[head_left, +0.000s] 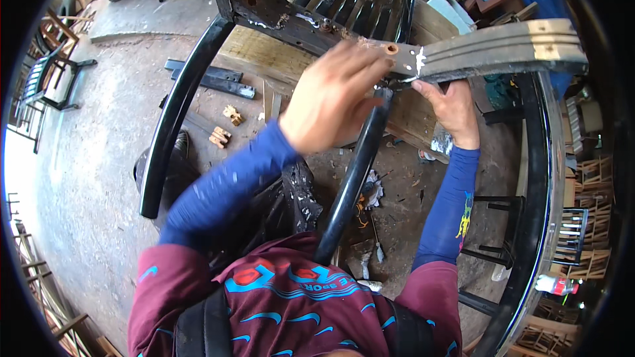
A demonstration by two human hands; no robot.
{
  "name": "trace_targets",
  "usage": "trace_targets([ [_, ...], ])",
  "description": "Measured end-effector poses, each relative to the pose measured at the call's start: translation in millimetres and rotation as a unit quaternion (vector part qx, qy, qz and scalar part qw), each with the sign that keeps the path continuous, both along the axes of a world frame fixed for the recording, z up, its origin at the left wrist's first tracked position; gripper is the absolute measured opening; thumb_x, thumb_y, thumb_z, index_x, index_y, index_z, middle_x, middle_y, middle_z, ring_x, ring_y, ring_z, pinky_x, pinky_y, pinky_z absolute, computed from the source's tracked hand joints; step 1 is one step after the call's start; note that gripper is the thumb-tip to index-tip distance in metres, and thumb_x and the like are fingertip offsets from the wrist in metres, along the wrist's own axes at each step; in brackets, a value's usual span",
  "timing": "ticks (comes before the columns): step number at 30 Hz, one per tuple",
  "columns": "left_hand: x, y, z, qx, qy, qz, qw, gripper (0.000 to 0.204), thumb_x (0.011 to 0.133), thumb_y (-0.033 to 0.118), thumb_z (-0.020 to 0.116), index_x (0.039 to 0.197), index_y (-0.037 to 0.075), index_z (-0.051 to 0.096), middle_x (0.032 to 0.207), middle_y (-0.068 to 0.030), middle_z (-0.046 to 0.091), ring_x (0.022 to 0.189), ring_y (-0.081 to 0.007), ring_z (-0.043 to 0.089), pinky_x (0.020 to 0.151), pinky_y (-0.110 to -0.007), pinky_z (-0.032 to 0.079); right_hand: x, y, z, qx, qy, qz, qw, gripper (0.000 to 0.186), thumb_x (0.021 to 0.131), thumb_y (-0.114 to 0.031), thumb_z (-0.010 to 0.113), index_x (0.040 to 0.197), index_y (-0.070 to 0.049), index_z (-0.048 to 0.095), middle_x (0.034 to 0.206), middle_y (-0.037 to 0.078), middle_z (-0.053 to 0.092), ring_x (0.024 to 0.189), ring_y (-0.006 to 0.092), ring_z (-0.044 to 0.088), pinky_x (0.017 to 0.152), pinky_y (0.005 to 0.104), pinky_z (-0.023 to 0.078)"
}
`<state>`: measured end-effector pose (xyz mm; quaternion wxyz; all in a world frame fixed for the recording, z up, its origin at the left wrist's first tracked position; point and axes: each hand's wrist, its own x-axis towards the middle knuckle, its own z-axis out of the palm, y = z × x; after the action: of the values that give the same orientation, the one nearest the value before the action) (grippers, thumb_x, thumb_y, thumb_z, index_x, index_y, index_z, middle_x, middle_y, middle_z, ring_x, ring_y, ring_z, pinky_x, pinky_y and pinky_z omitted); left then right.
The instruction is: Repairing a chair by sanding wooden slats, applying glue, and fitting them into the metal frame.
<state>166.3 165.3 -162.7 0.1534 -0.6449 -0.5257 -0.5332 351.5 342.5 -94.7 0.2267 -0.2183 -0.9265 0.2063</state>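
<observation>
An upturned chair frame (291,30) of dark wood, with black glossy curved legs (173,116), stands in front of me. White glue-like smears mark the joint where a curved grey wooden piece (489,45) meets the frame. My right hand (456,107) grips this curved piece from below near the joint, thumb at its lower edge, fingers partly hidden behind it. Over the frame beside the joint is my left hand (331,96), blurred by motion; whether it holds anything is unclear. A black leg (357,165) runs from below the joint toward my body.
A thick wooden beam (251,59) lies under the frame. Dark wooden strips (211,79) and small wooden blocks (219,136) rest on the concrete floor at left. Black chair frames (49,79) stand far left. A long black curved part (539,178) and a bottle (555,285) are at right.
</observation>
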Motion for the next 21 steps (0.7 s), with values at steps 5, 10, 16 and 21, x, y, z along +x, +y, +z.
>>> trace_targets([
  [5, 14, -10, -38, -0.058, -0.176, -0.011, 0.983, 0.014, 0.077, 0.011, 0.081, 0.089, 0.007, 0.074, 0.069, -0.0085, 0.065, 0.055, -0.0286, 0.063, 0.053, -0.038, 0.051, -1, -7, 7, -0.02, -0.039, -0.035, 0.998, 0.044, 0.086, -0.022, 0.082, 0.123, -0.001, 0.069, 0.119, 0.016, 0.072, 0.111, 0.0284, 0.065, 0.103, 0.0374, 0.045],
  [10, -7, -3, -40, -0.027, -0.232, 0.031, 0.972, 0.011, 0.082, 0.007, 0.08, 0.09, 0.002, 0.074, 0.072, -0.0107, 0.066, 0.054, -0.0255, 0.062, 0.051, -0.034, 0.048, -5, -11, 11, 0.009, -0.055, -0.06, 0.997, 0.052, 0.085, -0.023, 0.084, 0.123, 0.004, 0.064, 0.118, 0.015, 0.07, 0.11, 0.0262, 0.064, 0.102, 0.0372, 0.045],
  [16, -56, 8, -16, 0.161, -0.095, 0.085, 0.979, 0.02, 0.076, -0.006, 0.076, 0.094, 0.002, 0.072, 0.082, -0.0113, 0.069, 0.078, -0.0256, 0.068, 0.074, -0.035, 0.056, -4, -11, 11, -0.026, -0.069, -0.111, 0.991, 0.054, 0.084, -0.024, 0.085, 0.124, 0.004, 0.063, 0.119, 0.015, 0.07, 0.112, 0.0239, 0.062, 0.103, 0.0369, 0.044],
  [21, -95, 12, -8, 0.155, -0.165, 0.094, 0.97, 0.034, 0.075, -0.005, 0.074, 0.108, 0.002, 0.071, 0.098, -0.0135, 0.072, 0.095, -0.0324, 0.069, 0.08, -0.04, 0.056, -2, -10, 13, -0.055, -0.094, -0.13, 0.985, 0.056, 0.084, -0.025, 0.085, 0.127, 0.004, 0.062, 0.122, 0.016, 0.068, 0.115, 0.0248, 0.062, 0.104, 0.0369, 0.043],
])
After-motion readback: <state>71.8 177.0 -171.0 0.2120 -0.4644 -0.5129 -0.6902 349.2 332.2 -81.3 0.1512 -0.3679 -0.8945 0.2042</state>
